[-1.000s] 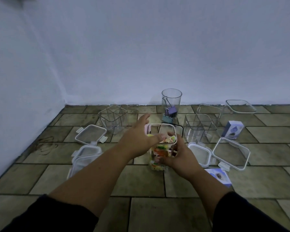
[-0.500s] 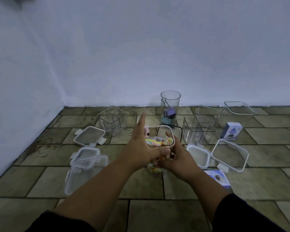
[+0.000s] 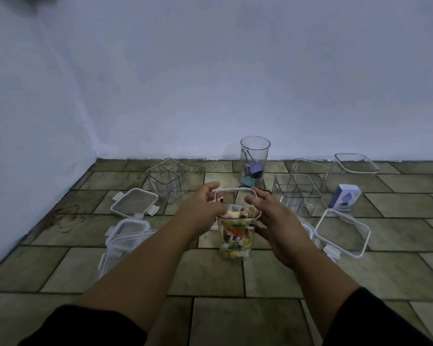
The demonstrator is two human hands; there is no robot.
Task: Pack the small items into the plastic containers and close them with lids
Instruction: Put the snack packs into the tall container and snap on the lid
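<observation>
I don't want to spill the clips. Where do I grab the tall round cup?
Hold the round cup by its bare upper wall, coming from its left, where the floor looks free. It stands upright with an open top and the clips sit low inside, so a side hold should keep it level. The divided box crowds its right.

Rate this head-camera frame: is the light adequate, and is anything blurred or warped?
Head view: dim, flat bluish light, no glare, faint shadows; dark smudge in the top left corner; left hand and right hand slightly soft; filled container between them shows its colours; print on the small box is unreadable; left wall corner leans, a wide-angle effect.
</observation>
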